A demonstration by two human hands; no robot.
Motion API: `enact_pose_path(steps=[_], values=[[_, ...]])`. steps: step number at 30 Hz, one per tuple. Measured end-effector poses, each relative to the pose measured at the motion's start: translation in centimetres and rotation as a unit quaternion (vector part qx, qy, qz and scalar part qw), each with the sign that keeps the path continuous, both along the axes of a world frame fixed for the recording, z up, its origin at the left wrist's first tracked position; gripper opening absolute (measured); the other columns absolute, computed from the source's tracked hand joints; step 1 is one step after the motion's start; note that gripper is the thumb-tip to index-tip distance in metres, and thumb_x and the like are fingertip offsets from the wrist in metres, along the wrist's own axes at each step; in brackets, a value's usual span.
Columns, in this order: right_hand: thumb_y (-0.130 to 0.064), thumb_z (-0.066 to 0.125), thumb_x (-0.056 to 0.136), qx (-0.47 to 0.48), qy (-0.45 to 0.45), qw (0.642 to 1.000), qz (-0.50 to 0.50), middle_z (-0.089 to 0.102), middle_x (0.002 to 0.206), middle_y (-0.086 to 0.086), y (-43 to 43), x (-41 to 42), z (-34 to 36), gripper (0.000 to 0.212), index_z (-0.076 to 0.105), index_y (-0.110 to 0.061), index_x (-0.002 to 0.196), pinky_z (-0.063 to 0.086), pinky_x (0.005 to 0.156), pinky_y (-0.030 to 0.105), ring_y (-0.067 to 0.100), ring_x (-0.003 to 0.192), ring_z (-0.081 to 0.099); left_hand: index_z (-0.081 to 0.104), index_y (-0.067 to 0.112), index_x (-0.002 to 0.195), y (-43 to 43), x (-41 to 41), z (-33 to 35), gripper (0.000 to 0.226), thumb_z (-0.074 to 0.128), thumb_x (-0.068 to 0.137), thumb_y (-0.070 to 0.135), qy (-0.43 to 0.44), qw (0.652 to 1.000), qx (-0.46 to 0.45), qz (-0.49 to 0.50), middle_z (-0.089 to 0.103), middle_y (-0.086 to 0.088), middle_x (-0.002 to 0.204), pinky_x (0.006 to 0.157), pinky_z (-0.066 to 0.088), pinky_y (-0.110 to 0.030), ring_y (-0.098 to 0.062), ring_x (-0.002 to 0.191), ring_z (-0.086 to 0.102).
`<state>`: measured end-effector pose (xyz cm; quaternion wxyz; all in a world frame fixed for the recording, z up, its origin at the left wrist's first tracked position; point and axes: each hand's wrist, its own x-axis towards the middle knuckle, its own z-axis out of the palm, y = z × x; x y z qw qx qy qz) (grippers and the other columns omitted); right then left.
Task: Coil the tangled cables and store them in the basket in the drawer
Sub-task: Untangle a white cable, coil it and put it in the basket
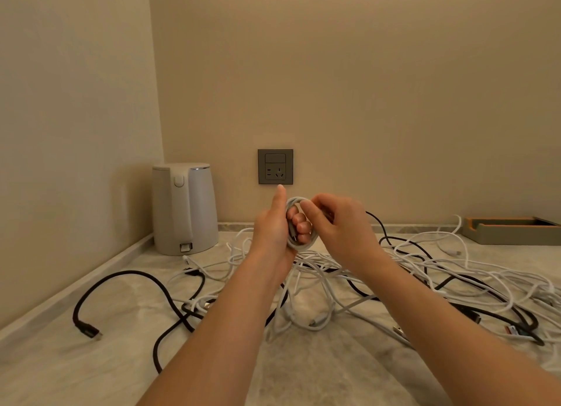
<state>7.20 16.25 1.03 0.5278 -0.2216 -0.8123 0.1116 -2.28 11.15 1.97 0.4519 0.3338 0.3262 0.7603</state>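
Note:
A small coil of white cable (299,245) is wound around the fingers of my left hand (273,226), held up above the counter in front of the wall socket. My left thumb points straight up. My right hand (337,223) pinches the top of the coil with its fingers curled. Below and to the right lies a tangle of white cables (409,272) and black cables (403,247) on the marble counter (60,369). One black cable (121,276) loops out to the left, its plug near the front. No basket or drawer shows.
A white electric kettle (183,208) stands in the back left corner. A grey wall socket (275,166) is behind my hands. A low grey tray with an orange lining (513,229) sits at the back right against the wall.

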Motion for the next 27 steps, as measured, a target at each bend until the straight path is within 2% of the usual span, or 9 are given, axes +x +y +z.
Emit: enact_pose_path(steps=[3,5,9,11,15,18,20,22,27], values=[[-0.026,0.054,0.094,0.0,0.028,1.0,-0.012,0.047,0.052,-0.009,-0.2,-0.1,-0.1,0.031,0.059,-0.01,0.069,0.034,0.053,0.034,0.012,0.051,0.04,0.043,0.01,0.056,-0.1,0.7,-0.2,0.05,0.049,0.096,0.04,0.075,0.993,0.021,0.089,0.044,0.002,0.041,0.038,0.036,-0.017,-0.008,0.036,0.042],[-0.026,0.053,0.095,-0.002,0.051,0.998,-0.022,0.044,0.05,-0.011,-0.3,-0.1,-0.1,0.031,0.056,-0.014,0.068,0.032,0.051,0.03,0.008,0.049,0.038,0.052,0.008,0.062,-0.2,1.4,-0.3,0.039,0.057,0.093,0.031,0.128,0.98,0.049,0.141,0.047,0.003,0.045,0.041,0.04,-0.017,-0.006,0.04,0.044],[-0.027,0.051,0.096,-0.002,0.068,0.997,-0.024,0.047,0.052,-0.013,-0.2,-0.4,-0.2,0.031,0.058,-0.014,0.07,0.035,0.05,0.032,0.006,0.049,0.041,0.059,0.008,0.071,-0.3,2.4,-0.6,0.026,0.063,0.09,0.026,0.146,0.968,0.071,0.19,0.05,0.003,0.052,0.044,0.041,-0.014,-0.002,0.044,0.045],[-0.028,0.051,0.096,0.004,0.062,0.998,-0.023,0.047,0.052,-0.014,0.0,-0.4,-0.3,0.031,0.06,-0.013,0.071,0.036,0.05,0.032,0.006,0.049,0.042,0.058,0.008,0.071,-0.2,2.6,-0.8,0.03,0.059,0.092,0.03,0.149,0.961,0.065,0.223,0.052,0.002,0.056,0.045,0.041,-0.013,-0.001,0.046,0.047],[-0.027,0.055,0.095,0.019,0.061,0.998,-0.015,0.042,0.049,-0.016,-0.3,-0.5,-0.2,0.029,0.061,-0.012,0.07,0.027,0.049,0.019,0.005,0.046,0.041,0.06,0.011,0.071,-0.1,2.1,-0.5,0.04,0.045,0.099,0.035,0.189,0.942,0.048,0.272,0.058,0.003,0.064,0.054,0.043,-0.009,0.004,0.055,0.054],[-0.024,0.056,0.094,-0.002,0.076,0.997,-0.007,0.041,0.048,-0.015,-0.5,-0.5,-0.3,0.028,0.061,-0.013,0.069,0.03,0.048,0.015,0.003,0.048,0.043,0.056,0.011,0.073,-0.3,1.5,-0.2,0.049,0.03,0.102,0.042,0.168,0.958,-0.004,0.233,0.057,-0.002,0.068,0.059,0.044,-0.022,-0.011,0.062,0.054],[-0.026,0.055,0.095,-0.033,0.106,0.994,-0.005,0.043,0.049,-0.01,-0.3,-0.5,-0.4,0.033,0.057,-0.013,0.064,0.028,0.047,0.017,0.007,0.047,0.038,0.054,0.011,0.076,-0.4,1.4,-0.2,0.05,0.027,0.102,0.044,0.187,0.956,-0.026,0.224,0.055,-0.002,0.071,0.055,0.043,-0.024,-0.014,0.063,0.052],[-0.029,0.055,0.094,-0.064,0.139,0.988,-0.005,0.048,0.053,0.001,-0.2,-0.4,-0.4,0.036,0.06,-0.005,0.068,0.027,0.048,0.021,0.008,0.048,0.035,0.053,0.012,0.075,-0.4,1.6,-0.4,0.049,0.027,0.101,0.045,0.22,0.946,-0.032,0.235,0.055,-0.002,0.071,0.048,0.042,-0.022,-0.014,0.06,0.052],[-0.03,0.057,0.093,-0.081,0.167,0.983,-0.003,0.053,0.057,0.005,-0.7,-0.6,-0.2,0.034,0.062,-0.005,0.071,0.03,0.05,0.025,0.01,0.051,0.037,0.05,0.009,0.066,-0.4,1.7,-0.7,0.053,0.028,0.102,0.041,0.267,0.919,0.008,0.291,0.052,-0.003,0.056,0.035,0.037,-0.018,-0.008,0.032,0.046]])
